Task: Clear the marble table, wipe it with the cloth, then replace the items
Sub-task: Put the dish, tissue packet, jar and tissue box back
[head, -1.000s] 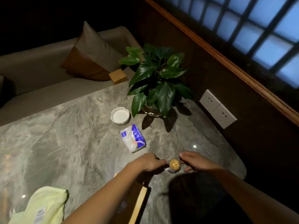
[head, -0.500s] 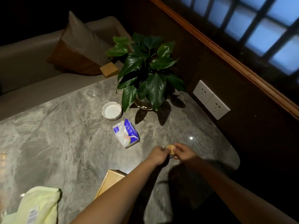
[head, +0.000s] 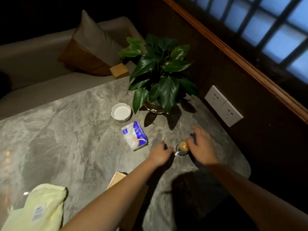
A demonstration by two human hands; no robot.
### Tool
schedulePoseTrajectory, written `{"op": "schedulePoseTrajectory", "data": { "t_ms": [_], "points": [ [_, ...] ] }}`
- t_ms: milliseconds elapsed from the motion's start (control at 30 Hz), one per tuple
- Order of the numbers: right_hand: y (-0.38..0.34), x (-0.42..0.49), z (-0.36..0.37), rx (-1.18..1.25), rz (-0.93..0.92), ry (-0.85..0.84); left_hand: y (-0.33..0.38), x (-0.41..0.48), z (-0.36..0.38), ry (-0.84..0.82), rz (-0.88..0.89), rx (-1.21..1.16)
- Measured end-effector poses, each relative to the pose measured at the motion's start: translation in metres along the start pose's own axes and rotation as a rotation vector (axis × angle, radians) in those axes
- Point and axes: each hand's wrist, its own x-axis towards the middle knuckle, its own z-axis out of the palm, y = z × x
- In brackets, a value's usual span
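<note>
A small glass jar (head: pixel 182 148) with a yellowish top stands on the grey marble table (head: pixel 70 134) near its right end. My left hand (head: pixel 160 153) rests just left of the jar, fingers loosely curled, fingertips close to the glass. To the jar's right, my right hand (head: pixel 200 145) hovers blurred with fingers spread and the thumb by the jar's top. The pale yellow cloth (head: pixel 39 211) lies at the near left corner. A blue and white tissue pack (head: pixel 135 135), a white ashtray (head: pixel 121 112) and a potted plant (head: pixel 160 72) stand further back.
A wooden box (head: pixel 116 178) lies partly under my left forearm. Behind the table is a sofa with a cushion (head: pixel 93 45) and a wooden block (head: pixel 119 70). White wall sockets (head: pixel 223 105) sit on the dark wall to the right, below a window.
Both hands were pinched on the small jar; now the right hand has opened and lifted off to the right, and the left hand has loosened beside it.
</note>
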Motion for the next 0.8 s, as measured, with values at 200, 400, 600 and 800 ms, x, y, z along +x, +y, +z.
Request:
{"op": "schedulePoseTrajectory", "data": {
  "t_ms": [200,400,600,800],
  "points": [
    [-0.039,-0.026,0.021,0.161,-0.168,-0.412,-0.079,-0.035,-0.088,0.068,-0.041,0.043],
    [-0.026,-0.069,0.098,0.344,0.368,-0.993,-0.141,-0.096,-0.123,-0.155,-0.317,-0.023],
    [-0.027,-0.115,0.117,0.560,0.510,-1.106,-0.151,-0.126,-0.108,-0.213,-0.335,-0.165],
    [-0.041,-0.128,0.127,0.769,0.695,-1.042,-0.148,-0.123,-0.098,-0.155,-0.313,-0.153]
  ]
}}
